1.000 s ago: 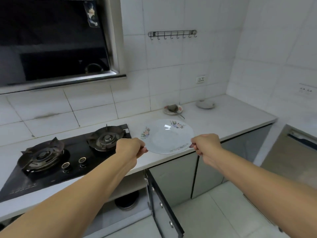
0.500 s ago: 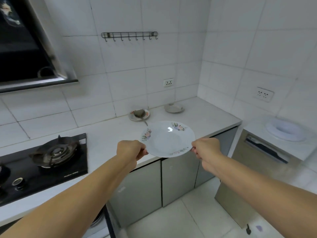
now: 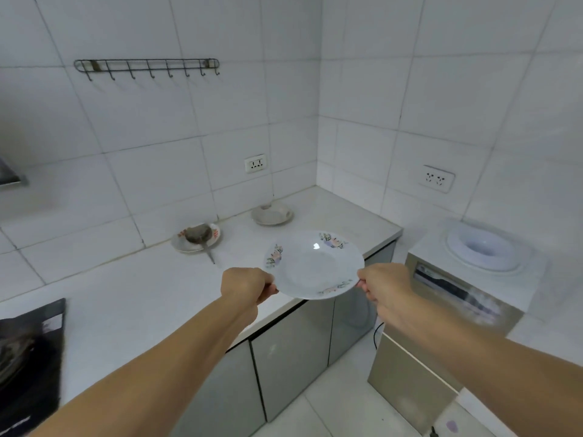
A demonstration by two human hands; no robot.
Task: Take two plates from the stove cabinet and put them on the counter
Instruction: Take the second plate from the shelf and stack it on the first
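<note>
A white plate [image 3: 310, 266] with flower prints on its rim is held level in the air over the front edge of the white counter [image 3: 132, 298]. My left hand [image 3: 246, 287] grips its left rim and my right hand [image 3: 383, 287] grips its right rim. Whether more than one plate is stacked in my hands cannot be told. The stove cabinet is out of view; only a corner of the black stove [image 3: 28, 351] shows at the far left.
A dirty plate with a spoon [image 3: 196, 238] and a small dish [image 3: 272, 213] sit near the back wall. Grey cabinet doors [image 3: 290, 351] are shut below. A low appliance with a round white top [image 3: 482, 250] stands to the right. Wall sockets and a hook rail hang above.
The view has swung right: the stove has slid almost out of frame and the counter corner and appliance have come closer. The plate stays held in both hands, now over the counter edge.
</note>
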